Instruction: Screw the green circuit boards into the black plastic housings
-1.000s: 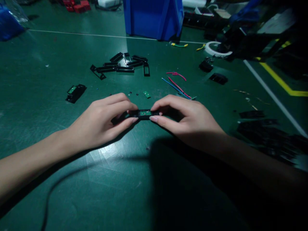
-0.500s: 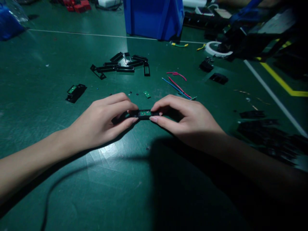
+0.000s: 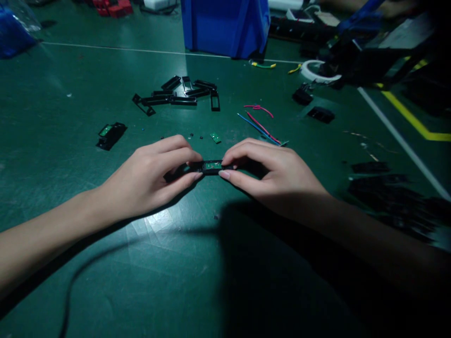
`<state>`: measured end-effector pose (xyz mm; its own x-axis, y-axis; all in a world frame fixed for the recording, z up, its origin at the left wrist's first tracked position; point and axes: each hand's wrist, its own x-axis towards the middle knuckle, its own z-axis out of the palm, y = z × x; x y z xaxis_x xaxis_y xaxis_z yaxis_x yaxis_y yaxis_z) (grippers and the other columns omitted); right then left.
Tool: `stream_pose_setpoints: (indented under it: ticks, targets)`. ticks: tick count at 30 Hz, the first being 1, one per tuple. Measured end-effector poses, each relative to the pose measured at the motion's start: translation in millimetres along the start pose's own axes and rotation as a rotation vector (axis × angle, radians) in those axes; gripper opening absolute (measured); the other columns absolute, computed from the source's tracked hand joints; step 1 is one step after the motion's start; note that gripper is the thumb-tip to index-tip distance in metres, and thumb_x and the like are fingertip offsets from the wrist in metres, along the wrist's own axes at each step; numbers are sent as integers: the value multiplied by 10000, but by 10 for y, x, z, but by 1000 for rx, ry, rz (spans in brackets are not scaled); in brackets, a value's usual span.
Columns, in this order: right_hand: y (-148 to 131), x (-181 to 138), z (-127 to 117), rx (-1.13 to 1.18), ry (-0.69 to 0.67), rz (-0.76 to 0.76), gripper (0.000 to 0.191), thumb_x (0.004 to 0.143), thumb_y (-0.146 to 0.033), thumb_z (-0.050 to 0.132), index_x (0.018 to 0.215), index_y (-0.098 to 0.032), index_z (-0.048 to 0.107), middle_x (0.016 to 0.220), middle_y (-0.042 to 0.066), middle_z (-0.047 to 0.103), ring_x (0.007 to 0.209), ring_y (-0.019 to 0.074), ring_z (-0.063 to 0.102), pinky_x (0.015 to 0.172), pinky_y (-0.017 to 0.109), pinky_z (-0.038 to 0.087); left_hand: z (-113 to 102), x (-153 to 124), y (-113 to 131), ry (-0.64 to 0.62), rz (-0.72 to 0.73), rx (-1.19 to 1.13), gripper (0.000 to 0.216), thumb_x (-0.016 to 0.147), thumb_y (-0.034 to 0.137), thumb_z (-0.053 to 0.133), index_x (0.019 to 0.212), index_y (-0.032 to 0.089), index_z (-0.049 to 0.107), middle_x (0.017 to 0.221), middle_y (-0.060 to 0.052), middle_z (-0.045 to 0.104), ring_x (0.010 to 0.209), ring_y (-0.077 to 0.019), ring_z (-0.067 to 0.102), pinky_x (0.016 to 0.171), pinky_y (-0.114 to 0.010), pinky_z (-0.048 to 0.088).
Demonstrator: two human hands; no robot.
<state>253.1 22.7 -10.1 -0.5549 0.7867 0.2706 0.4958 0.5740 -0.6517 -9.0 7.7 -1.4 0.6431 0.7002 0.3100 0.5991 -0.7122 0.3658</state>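
Between my two hands is a small black plastic housing [image 3: 212,172] with a green circuit board [image 3: 213,165] set in its top. My left hand [image 3: 164,171] pinches its left end between thumb and fingers. At the right end, my right hand [image 3: 266,171] grips it the same way. The fingertips hide both ends of the housing. Just beyond it lies a loose green circuit board [image 3: 215,137], with a few tiny black bits nearby. Farther left rests another black housing [image 3: 112,136] with a green board on it.
Several black rectangular frames [image 3: 183,100] lie in a loose group beyond my hands. Red and blue wires [image 3: 259,126] are to their right. A blue bin [image 3: 225,28] stands at the back. Dark parts [image 3: 391,197] are heaped at the right, near a white ring [image 3: 320,71].
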Motion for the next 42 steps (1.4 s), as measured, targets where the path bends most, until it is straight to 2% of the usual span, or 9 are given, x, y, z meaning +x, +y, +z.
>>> stream_pose_setpoints:
  ticks: [10, 18, 31, 37, 42]
  targets:
    - [32, 4, 24, 18, 17, -16, 125, 929, -295, 721, 1002, -194, 729, 1033, 30, 734, 949, 173, 683, 867, 307, 511, -5, 4, 1, -5, -6, 0, 223, 1020, 286, 647, 1172, 132, 701, 1033, -56, 660, 843, -129, 616, 741, -244, 477]
    - [-18, 4, 8, 4, 3, 36, 80, 927, -279, 699, 996, -242, 716, 1038, 28, 750, 955, 202, 698, 877, 337, 529, 0, 0, 5, -2, -6, -4, 219, 1016, 295, 644, 1161, 140, 697, 1014, -61, 666, 828, -142, 620, 732, -257, 483]
    - [-49, -10, -15, 11, 22, 35, 102, 947, -261, 686, 1024, -202, 718, 1044, 30, 741, 949, 169, 684, 872, 309, 523, 5, 10, 3, 2, -12, -3, 218, 1007, 288, 659, 1158, 137, 704, 1003, -55, 665, 815, -136, 610, 724, -260, 472]
    - [-87, -6, -14, -32, 55, 111, 131, 978, -280, 641, 1048, -209, 726, 1014, 29, 766, 884, 180, 681, 813, 324, 520, 2, 6, 2, -3, -27, -13, 234, 1009, 310, 651, 1178, 157, 704, 1004, -58, 668, 786, -140, 596, 709, -274, 473]
    - [-78, -5, -4, -27, 53, 114, 150, 983, -283, 628, 1075, -215, 725, 1046, 33, 775, 912, 188, 696, 821, 328, 526, 5, -7, -1, -4, -28, -19, 240, 1004, 312, 661, 1183, 158, 704, 1007, -57, 667, 775, -135, 587, 702, -273, 475]
